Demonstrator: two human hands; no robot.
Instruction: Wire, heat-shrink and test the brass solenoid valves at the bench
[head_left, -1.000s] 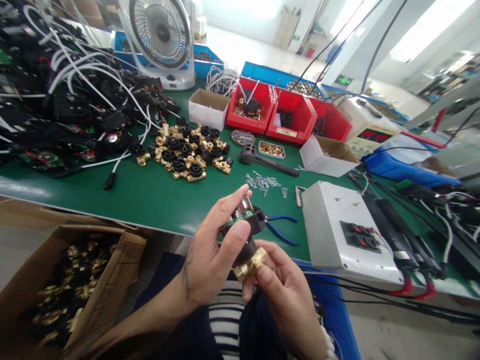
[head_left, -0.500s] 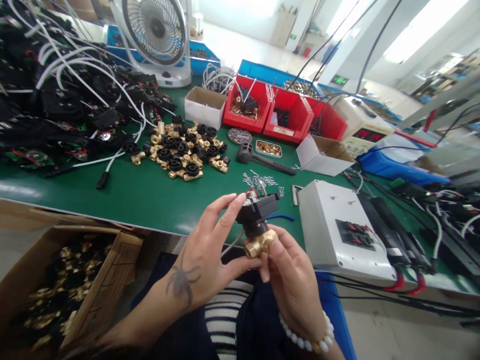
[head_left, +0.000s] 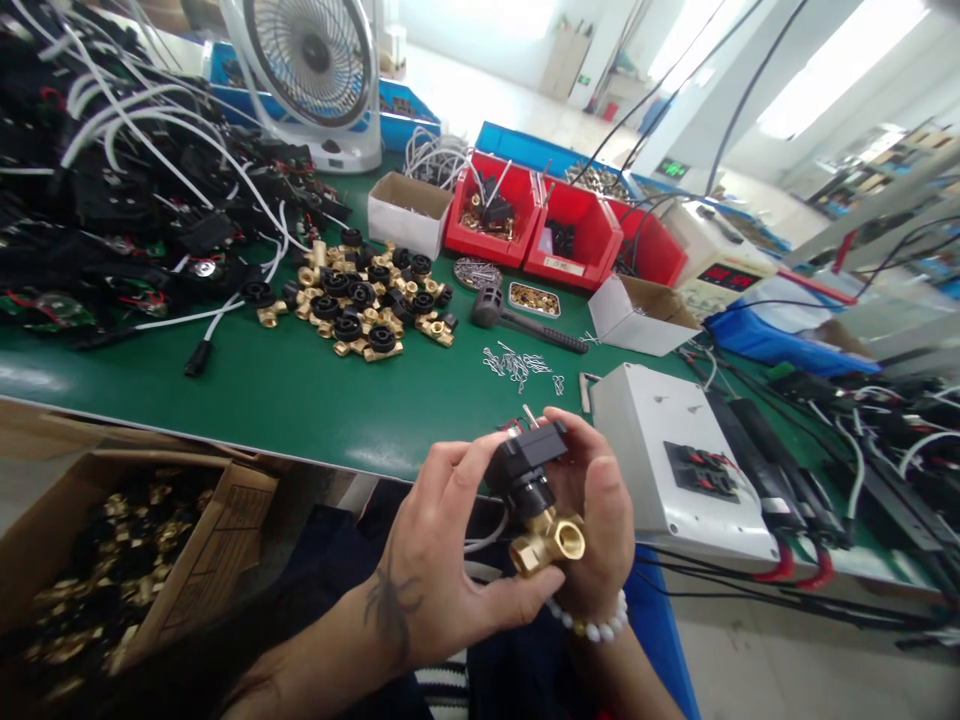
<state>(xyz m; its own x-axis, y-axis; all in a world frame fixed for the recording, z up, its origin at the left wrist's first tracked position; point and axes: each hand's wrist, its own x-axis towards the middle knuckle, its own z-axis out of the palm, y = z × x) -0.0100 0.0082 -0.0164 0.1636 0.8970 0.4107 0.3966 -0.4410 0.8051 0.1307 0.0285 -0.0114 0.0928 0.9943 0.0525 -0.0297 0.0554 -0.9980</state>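
Observation:
A brass valve [head_left: 553,541] with a black actuator housing [head_left: 529,450] on top is held tilted above my lap at the table's front edge. My left hand [head_left: 442,540] grips it from the left, thumb under the brass body and fingers against the black housing. Behind and to the right, my right hand [head_left: 600,505] curls round the assembly, its fingertips at the housing and its thumb raised. The valve hides part of that hand's grip. One open brass port faces me. A small metal pin [head_left: 530,415] stands up by the housing, near some red wire.
Metal clips [head_left: 517,365] lie beyond my hands, with a black mallet [head_left: 525,325] behind them. Brass valve bodies [head_left: 367,300] are heaped to the left, near wired black units [head_left: 135,220]. Red bins [head_left: 495,210] stand behind; a grey box [head_left: 675,460] sits right. A carton [head_left: 225,540] is below left.
The valve has come lower and turned so an open port shows. My right hand has shifted from the brass body up behind the housing. My left hand has moved slightly right and down.

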